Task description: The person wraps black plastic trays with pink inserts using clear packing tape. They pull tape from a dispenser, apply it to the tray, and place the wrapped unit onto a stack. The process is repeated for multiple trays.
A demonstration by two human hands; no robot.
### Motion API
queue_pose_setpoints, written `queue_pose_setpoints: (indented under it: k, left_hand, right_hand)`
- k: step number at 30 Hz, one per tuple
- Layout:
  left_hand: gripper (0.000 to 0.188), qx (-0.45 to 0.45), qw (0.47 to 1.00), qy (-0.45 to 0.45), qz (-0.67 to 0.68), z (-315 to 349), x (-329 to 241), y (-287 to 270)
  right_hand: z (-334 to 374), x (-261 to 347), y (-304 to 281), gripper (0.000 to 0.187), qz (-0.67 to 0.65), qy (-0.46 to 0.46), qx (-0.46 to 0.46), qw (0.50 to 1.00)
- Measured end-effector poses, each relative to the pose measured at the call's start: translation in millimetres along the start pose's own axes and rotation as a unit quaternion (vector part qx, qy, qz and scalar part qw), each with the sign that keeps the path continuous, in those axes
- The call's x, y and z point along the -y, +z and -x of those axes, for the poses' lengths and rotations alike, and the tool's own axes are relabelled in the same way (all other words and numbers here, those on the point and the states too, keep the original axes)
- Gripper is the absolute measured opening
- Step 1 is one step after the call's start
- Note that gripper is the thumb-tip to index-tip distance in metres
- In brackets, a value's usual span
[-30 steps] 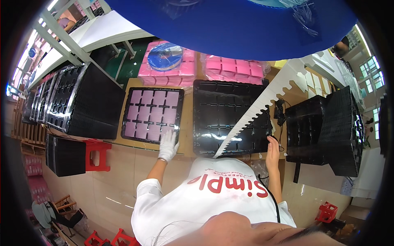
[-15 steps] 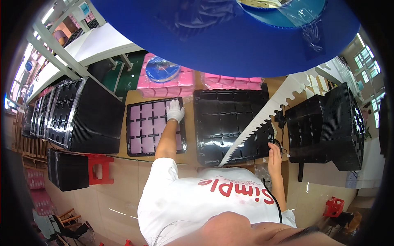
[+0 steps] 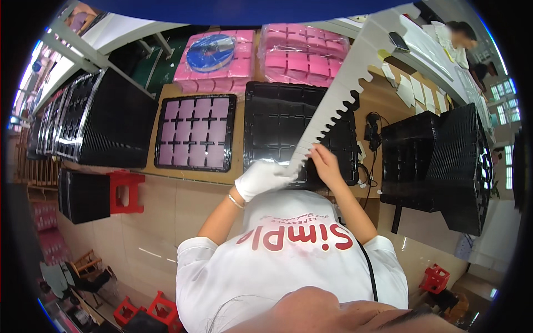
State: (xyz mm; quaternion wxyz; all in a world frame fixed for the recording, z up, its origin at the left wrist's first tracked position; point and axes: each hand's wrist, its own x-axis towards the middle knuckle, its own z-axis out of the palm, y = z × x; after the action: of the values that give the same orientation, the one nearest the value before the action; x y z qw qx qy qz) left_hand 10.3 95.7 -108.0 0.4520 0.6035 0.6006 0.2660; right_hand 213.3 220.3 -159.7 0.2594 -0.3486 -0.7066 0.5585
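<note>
A long whitish strip (image 3: 338, 83) with notches along its right edge slants down from the top right towards my body. My left hand (image 3: 261, 180), in a white glove, is closed at the strip's lower end; its fingertips are a little smeared. My bare right hand (image 3: 326, 165) pinches the notched edge just above and to the right. Beneath the strip lies a black plastic tray (image 3: 266, 133) with moulded pockets. Left of it, another black tray (image 3: 158, 144) holds mauve square pieces (image 3: 197, 130) set between black cross-shaped ribs.
Tall black tray stacks stand at left (image 3: 119, 125) and right (image 3: 458, 166). Pink wrapped bundles (image 3: 305, 53) line the back, one bearing a blue reel (image 3: 211, 53). A large blue disc (image 3: 266, 12) crosses the top. Black cables (image 3: 373, 133) lie right; a red stool (image 3: 126, 191) stands left.
My left hand has left the mauve-filled tray and come right to the strip's end. My right hand has moved up and inward onto the strip. The view has shifted, with less blue disc showing.
</note>
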Motion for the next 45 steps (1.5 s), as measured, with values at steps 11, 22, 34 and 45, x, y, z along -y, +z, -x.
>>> queue_pose_setpoints:
  k: [11, 22, 34, 45]
  left_hand:
    - [0.021, -0.452, 0.806, -0.065, 0.377, 1.0, 32.0, 1.3]
    - [0.024, -0.481, 0.765, -0.065, 0.424, -8.5, 42.6, 32.7]
    - [0.019, -0.545, 0.746, -0.061, 0.377, 14.0, 65.9, 9.2]
    - [0.043, -0.497, 0.766, -0.080, 0.401, 23.5, 40.4, 7.5]
  right_hand:
    - [-4.6, 11.7, 48.6, 0.023, -0.244, 0.120, 0.220, 0.937]
    - [-7.7, 16.9, 50.3, 0.009, -0.014, 0.105, 0.135, 0.985]
    - [-180.8, 8.9, 57.0, 0.010, 0.077, -0.195, 0.108, 0.972]
    - [-216.1, 38.2, 64.0, 0.009, 0.316, -0.236, 0.059, 0.917]
